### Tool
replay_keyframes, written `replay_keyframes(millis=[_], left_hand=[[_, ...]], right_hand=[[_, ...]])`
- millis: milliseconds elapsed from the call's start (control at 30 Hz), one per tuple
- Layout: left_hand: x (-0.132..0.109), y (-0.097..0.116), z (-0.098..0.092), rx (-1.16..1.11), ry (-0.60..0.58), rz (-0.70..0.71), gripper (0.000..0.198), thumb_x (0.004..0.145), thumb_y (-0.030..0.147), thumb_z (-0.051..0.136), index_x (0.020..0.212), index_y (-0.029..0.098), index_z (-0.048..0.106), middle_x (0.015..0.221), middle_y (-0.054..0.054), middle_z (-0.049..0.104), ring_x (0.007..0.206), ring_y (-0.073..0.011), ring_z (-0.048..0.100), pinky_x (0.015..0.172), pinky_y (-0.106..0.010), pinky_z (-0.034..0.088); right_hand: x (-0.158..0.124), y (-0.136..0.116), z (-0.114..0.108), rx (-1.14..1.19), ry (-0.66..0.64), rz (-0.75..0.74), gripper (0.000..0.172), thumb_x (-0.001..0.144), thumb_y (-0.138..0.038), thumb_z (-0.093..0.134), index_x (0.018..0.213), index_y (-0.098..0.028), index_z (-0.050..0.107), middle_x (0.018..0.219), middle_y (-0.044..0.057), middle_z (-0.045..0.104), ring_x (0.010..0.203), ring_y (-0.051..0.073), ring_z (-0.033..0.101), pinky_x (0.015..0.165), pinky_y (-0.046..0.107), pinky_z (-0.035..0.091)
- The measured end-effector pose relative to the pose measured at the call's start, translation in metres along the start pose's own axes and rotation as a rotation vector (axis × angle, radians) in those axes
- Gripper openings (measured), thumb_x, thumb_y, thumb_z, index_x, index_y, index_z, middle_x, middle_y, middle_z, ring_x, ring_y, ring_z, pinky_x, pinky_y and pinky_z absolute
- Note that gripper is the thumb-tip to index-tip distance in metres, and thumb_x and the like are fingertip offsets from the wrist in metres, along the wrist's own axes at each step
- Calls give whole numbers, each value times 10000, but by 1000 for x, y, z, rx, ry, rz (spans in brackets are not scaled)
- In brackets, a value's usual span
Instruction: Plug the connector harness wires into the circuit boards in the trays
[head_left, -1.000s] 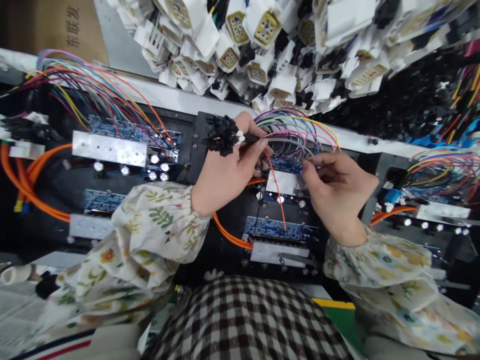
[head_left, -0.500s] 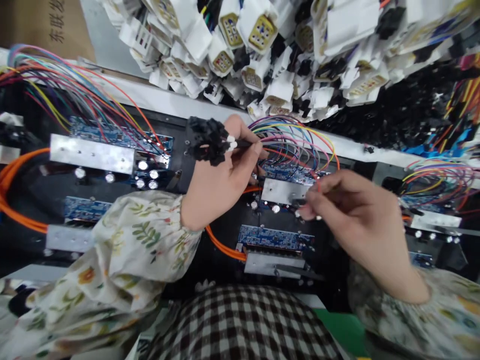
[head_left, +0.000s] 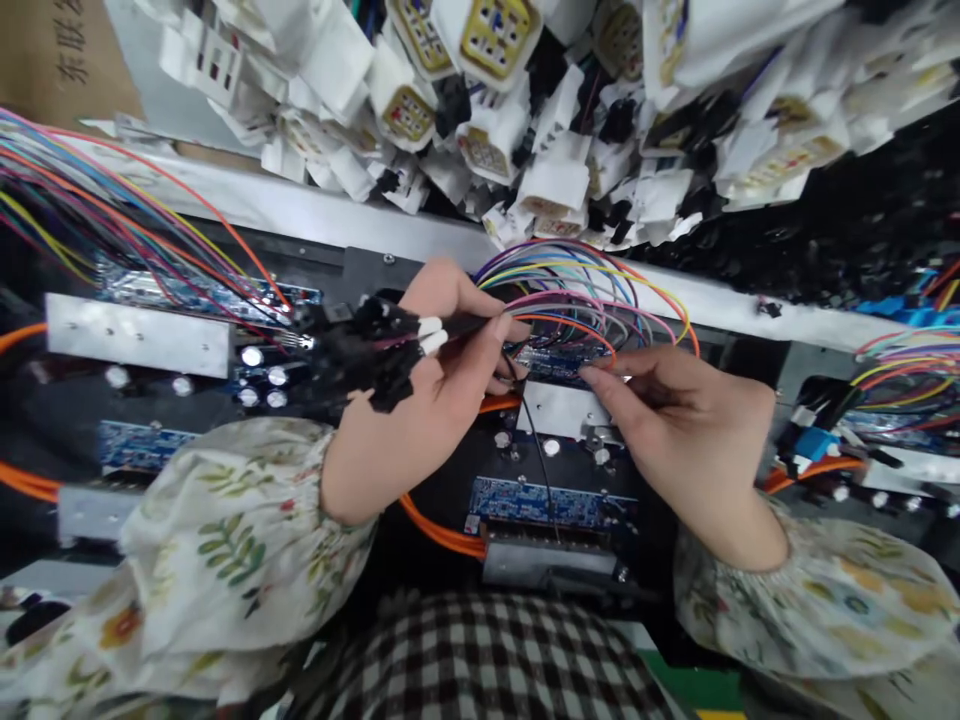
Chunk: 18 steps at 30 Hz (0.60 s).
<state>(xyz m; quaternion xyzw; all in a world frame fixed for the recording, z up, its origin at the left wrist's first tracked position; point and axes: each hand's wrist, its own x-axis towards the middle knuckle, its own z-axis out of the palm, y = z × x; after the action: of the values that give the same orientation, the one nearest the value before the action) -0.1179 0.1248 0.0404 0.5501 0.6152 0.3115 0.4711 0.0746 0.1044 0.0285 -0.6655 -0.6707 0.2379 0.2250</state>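
Note:
My left hand (head_left: 416,425) is closed around a wire harness where its black sleeve ends. Black connectors (head_left: 337,350) with white pieces hang over the back of that hand, to the left. From the fingers a fan of coloured wires (head_left: 577,262) arches right, over a blue circuit board (head_left: 556,360) with a silver metal plate (head_left: 559,408) along its near edge. My right hand (head_left: 690,440) pinches the end of an orange wire (head_left: 592,328) close above the board's right part; fingertips hide the wire's tip. A thin black wire (head_left: 538,440) dangles below my left fingers.
Another blue board (head_left: 510,500) lies nearer me, with orange cables (head_left: 442,530) at its left. More wired boards with metal plates (head_left: 139,335) stand left and right. A white rail (head_left: 315,205) runs behind; white connectors (head_left: 491,140) pile up above it. A cardboard box (head_left: 82,60) is top left.
My right hand has moved in leftward to the circuit board with the wire. The black connectors have swung lower and left over my left hand. The thin black wire now dangles; the view has shifted.

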Motion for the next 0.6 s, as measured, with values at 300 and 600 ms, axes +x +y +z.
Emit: replay_keyframes(millis=[300,600], left_hand=[[8,-7,-5,50,-95,44,225,910,369,501,831,209,637,799,1,717,677,-117,687,549,-160,549],[5,-9,0,-132,-69,120,145,916,312,508,894,169,508,839,-24,681,620,-90,686,526,-145,537]], right_hand=[[0,-17,-11,-114,-22,-61,187,738,-379,709,716,-215,620,551,-30,575,441,92,482,457,252,380],[-22,-37,-13,270,-19,91,37,794,-203,600,789,-209,564,653,-28,612,515,108,586,490,241,481]])
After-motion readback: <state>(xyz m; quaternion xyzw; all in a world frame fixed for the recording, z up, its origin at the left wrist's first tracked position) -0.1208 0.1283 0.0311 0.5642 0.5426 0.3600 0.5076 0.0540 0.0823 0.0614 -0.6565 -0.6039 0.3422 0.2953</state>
